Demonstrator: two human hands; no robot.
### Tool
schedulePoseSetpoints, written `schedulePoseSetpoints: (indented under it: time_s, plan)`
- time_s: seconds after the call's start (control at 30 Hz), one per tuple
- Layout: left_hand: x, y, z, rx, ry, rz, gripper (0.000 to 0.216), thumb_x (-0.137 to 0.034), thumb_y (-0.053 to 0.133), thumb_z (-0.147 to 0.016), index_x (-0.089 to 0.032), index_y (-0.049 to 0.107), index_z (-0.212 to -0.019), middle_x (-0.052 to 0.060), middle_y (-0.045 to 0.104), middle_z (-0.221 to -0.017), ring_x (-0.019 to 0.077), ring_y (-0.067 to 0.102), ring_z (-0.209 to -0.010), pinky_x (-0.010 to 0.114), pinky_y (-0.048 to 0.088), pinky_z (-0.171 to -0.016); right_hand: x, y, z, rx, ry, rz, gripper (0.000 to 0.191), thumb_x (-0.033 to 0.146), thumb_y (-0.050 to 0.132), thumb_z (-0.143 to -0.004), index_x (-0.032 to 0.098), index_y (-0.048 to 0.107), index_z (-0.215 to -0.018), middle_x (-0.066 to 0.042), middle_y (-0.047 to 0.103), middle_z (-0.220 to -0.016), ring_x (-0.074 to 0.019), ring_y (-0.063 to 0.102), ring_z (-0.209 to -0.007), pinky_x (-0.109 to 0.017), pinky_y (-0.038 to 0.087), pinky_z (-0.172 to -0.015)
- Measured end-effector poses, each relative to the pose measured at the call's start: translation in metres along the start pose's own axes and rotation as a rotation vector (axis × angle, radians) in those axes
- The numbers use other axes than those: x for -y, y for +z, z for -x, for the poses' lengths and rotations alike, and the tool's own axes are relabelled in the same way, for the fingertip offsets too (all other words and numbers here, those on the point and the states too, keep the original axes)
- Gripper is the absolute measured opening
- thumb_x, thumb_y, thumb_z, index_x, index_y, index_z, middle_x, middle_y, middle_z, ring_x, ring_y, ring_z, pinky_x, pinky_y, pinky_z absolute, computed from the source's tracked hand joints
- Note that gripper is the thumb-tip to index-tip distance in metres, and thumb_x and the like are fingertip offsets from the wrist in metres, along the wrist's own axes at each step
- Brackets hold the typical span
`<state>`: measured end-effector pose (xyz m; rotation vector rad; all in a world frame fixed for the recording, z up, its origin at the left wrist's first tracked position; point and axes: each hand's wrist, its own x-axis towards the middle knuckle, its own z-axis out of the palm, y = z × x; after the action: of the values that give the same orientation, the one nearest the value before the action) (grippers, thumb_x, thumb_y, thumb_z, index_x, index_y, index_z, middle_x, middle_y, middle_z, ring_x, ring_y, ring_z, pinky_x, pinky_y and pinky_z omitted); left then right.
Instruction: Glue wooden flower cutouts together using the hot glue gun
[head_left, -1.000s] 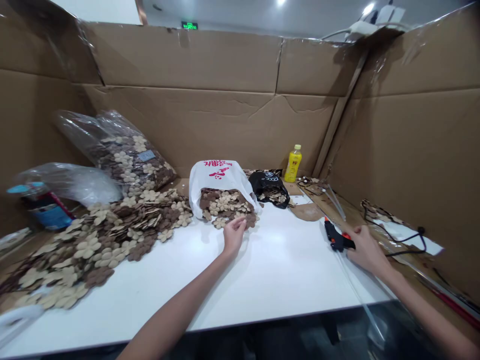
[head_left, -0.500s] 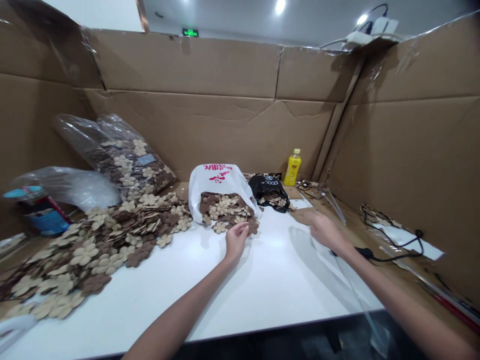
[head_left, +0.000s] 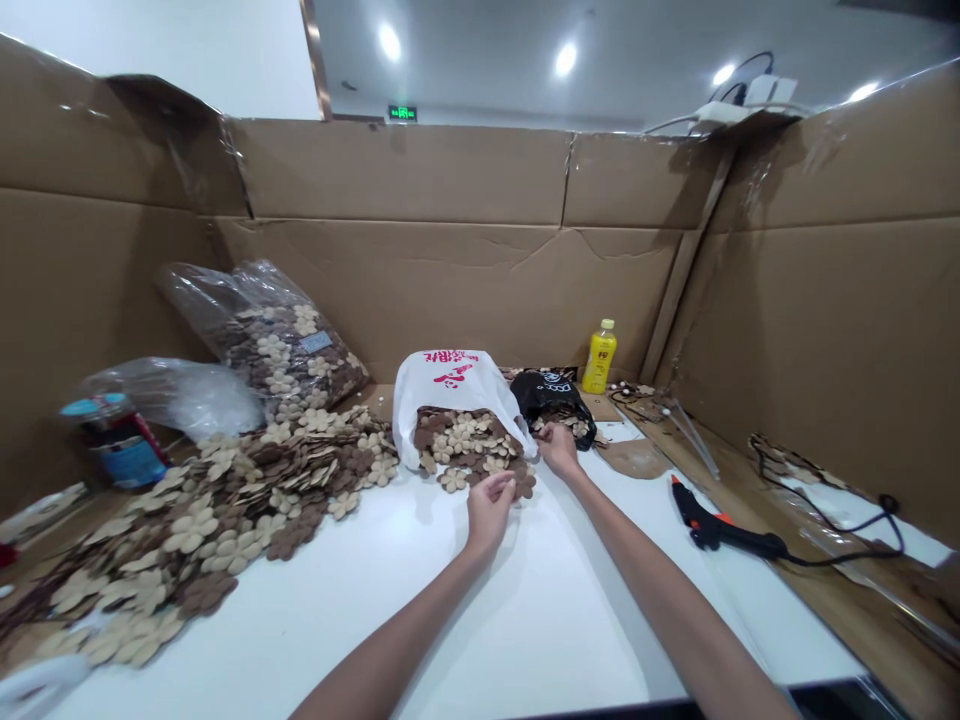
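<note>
left hand [head_left: 490,510] and right hand [head_left: 559,449] touch flower cutouts [head_left: 461,445].

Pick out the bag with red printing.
The white plastic bag in the middle: only it bears red print; the black bag has white print, the clear bag a pale label.

Passage for the left hand [head_left: 491,510] lies over the white tabletop [head_left: 525,620] toward its near edge; the flower-cutout heap [head_left: 225,520] obstructs leftward travel, the white plastic bag [head_left: 450,385] forward travel.
</note>
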<state>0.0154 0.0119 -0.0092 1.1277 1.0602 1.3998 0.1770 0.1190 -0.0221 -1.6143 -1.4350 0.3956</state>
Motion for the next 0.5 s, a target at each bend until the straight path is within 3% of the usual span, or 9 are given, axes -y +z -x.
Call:
schedulePoseSetpoints:
  time_s: [0.23, 0.4, 0.5]
  plan:
    - [0.003, -0.001, -0.004, -0.022, -0.007, 0.035, 0.021, -0.024, 0.067, -0.064, -0.011, 0.067, -0.08, 0.01, 0.069, -0.078, 0.0185, 0.064, -0.068, 0.029, 0.051, -0.061, 0.012, -0.028, 0.038, 0.034, -0.014, -0.365, 0.033, 0.046, 0.058, -0.065, 0.014, 0.059, -0.073, -0.006, 0.063, -0.069, -0.017, 0.056, -0.062, -0.029, 0.044, -0.059]
    - [0.002, -0.003, -0.007, -0.051, -0.026, 0.05, 0.02, -0.023, 0.066, -0.065, -0.012, 0.067, -0.082, 0.009, 0.069, -0.082, 0.016, 0.063, -0.067, 0.027, 0.05, -0.062, 0.038, -0.042, 0.075, 0.249, 0.03, -0.777, 0.031, 0.041, 0.07, -0.058, 0.015, 0.062, -0.073, -0.002, 0.061, -0.063, -0.0127, 0.054, -0.056, -0.026, 0.044, -0.055]
    - [0.003, -0.004, -0.009, -0.054, -0.017, 0.063, 0.022, -0.026, 0.067, -0.064, -0.013, 0.067, -0.083, 0.009, 0.069, -0.084, 0.0174, 0.063, -0.07, 0.028, 0.05, -0.064, 0.048, -0.04, 0.087, 0.298, 0.061, -0.815, 0.032, 0.038, 0.074, -0.053, 0.016, 0.06, -0.073, 0.0, 0.06, -0.059, -0.0123, 0.054, -0.052, -0.025, 0.045, -0.052]
